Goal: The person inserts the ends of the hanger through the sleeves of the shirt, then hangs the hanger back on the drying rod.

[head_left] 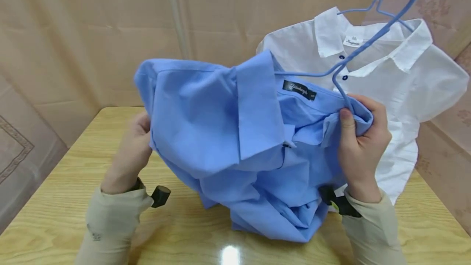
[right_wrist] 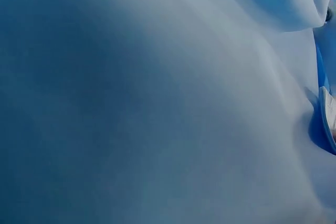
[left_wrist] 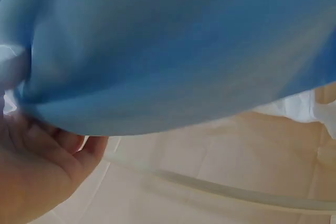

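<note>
A blue collared shirt [head_left: 198, 122] is held up over the table, its left shoulder spread over a blue wire hanger [head_left: 368, 44]. The hanger's hook points up and to the right. My right hand [head_left: 364, 142] grips the shirt's collar together with the hanger's wire, thumb in front. At the shirt's left side, my left hand [head_left: 136, 146] holds the hanging edge of the cloth. In the left wrist view, the fingers of the left hand [left_wrist: 47, 166] curl at that edge. Blue cloth [right_wrist: 157, 103] fills most of the right wrist view and hides the right hand there.
Behind, on the right, a white shirt [head_left: 397, 85] is on another blue hanger [head_left: 379, 5]. Below the hands is a light wooden table [head_left: 191, 232]. Beige curtains [head_left: 110, 52] hang behind the table.
</note>
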The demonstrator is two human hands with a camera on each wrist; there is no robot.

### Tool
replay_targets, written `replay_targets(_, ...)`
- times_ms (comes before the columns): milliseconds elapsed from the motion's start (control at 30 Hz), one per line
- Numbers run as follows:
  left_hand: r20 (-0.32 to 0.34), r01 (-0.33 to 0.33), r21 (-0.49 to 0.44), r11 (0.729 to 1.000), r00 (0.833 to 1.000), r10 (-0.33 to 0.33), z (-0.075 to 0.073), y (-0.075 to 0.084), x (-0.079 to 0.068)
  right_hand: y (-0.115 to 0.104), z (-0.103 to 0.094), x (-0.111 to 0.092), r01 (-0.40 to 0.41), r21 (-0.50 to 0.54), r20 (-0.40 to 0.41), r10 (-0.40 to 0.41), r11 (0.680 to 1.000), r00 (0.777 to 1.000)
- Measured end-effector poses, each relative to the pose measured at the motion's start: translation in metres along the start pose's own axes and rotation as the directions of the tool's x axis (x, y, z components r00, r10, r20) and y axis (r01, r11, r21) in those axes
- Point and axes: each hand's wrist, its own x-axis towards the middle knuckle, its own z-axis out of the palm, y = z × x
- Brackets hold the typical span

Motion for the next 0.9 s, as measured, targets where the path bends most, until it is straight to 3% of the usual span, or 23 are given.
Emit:
replay_targets(100, -0.148, -0.011, -0.002, 1.0, 0.989, 0.01, 0.0, 0.003, 0.002, 0.003, -0.002, 0.002, -0.015, -0.011, -0.016, 0.014, 1.0, 1.0)
replay_targets(267, -0.344, -0.066, -0.021, 0.998, 0.937, 0.055, -0.001, 0.011, 0.004, 0.009, -0.006, 0.005, -0.032, -0.015, -0.049, 0.031, 0.999, 0.998)
replay_targets(400, -0.462, -0.182, 0.086, 0.979, 0.864, 0.201, -0.008, 0.017, 0.006, 0.012, -0.01, 0.009, -0.021, -0.015, -0.067, 0.02, 1.0, 0.998)
replay_targets(500, -0.513, -0.26, 0.22, 0.94, 0.789, 0.338, -0.014, 0.019, 0.006, 0.013, -0.013, 0.01, -0.003, -0.013, -0.072, 0.002, 1.0, 0.997)
replay_targets(600, -0.546, -0.231, 0.392, 0.891, 0.721, 0.427, -0.021, 0.022, 0.006, 0.015, -0.016, 0.011, 0.045, -0.027, -0.068, -0.047, 0.999, 0.997)
replay_targets(667, -0.566, -0.14, 0.482, 0.865, 0.704, 0.429, -0.026, 0.025, 0.006, 0.016, -0.019, 0.012, 0.083, -0.048, -0.041, -0.085, 0.995, 0.996)
replay_targets(700, -0.574, -0.073, 0.513, 0.856, 0.712, 0.405, -0.029, 0.025, 0.006, 0.018, -0.02, 0.012, 0.103, -0.06, -0.017, -0.104, 0.993, 0.994)
replay_targets(733, -0.571, 0.007, 0.548, 0.836, 0.734, 0.368, -0.031, 0.025, 0.007, 0.019, -0.02, 0.012, 0.121, -0.071, 0.012, -0.121, 0.99, 0.993)
replay_targets(767, -0.56, 0.088, 0.577, 0.812, 0.767, 0.315, -0.034, 0.024, 0.008, 0.02, -0.02, 0.011, 0.137, -0.079, 0.042, -0.134, 0.987, 0.99)
replay_targets(800, -0.541, 0.185, 0.618, 0.764, 0.805, 0.243, -0.037, 0.022, 0.008, 0.021, -0.019, 0.009, 0.151, -0.095, 0.074, -0.144, 0.984, 0.987)
replay_targets(833, -0.515, 0.277, 0.66, 0.698, 0.844, 0.152, -0.04, 0.021, 0.009, 0.022, -0.017, 0.008, 0.165, -0.105, 0.107, -0.154, 0.981, 0.982)
replay_targets(900, -0.441, 0.385, 0.744, 0.546, 0.897, -0.032, -0.044, 0.016, 0.009, 0.024, -0.013, 0.004, 0.198, -0.121, 0.164, -0.177, 0.973, 0.97)
